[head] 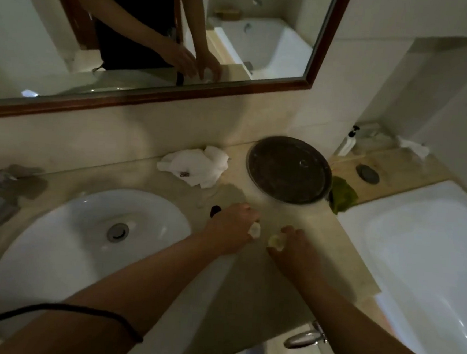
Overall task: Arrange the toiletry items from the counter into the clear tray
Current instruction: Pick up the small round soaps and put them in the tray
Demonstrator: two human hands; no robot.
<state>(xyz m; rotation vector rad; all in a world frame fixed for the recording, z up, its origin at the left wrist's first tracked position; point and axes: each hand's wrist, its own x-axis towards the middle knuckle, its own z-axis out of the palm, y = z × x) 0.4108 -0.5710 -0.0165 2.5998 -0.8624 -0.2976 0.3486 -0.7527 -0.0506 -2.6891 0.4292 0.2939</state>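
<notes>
Both arms reach over the beige counter (299, 254) between the white sink (76, 237) and the bathtub (422, 247). The left hand (232, 228) is curled around a small pale item (255, 230), likely a little toiletry bottle, which pokes out past the fingertips; the picture is too blurred to name it better. The right hand (295, 248) is closed on a second small yellowish item (276, 240) just beside the first, the two hands close together but not touching. A small dark cap-like object (215, 210) sits on the counter at the sink's edge, just left of the left hand. Farther back lies a crumpled white cloth (197, 165), and beside it a round dark tray (289, 168) with a clear rim, near the wall. A pump bottle (346, 142) stands on the ledge beyond the tub.
</notes>
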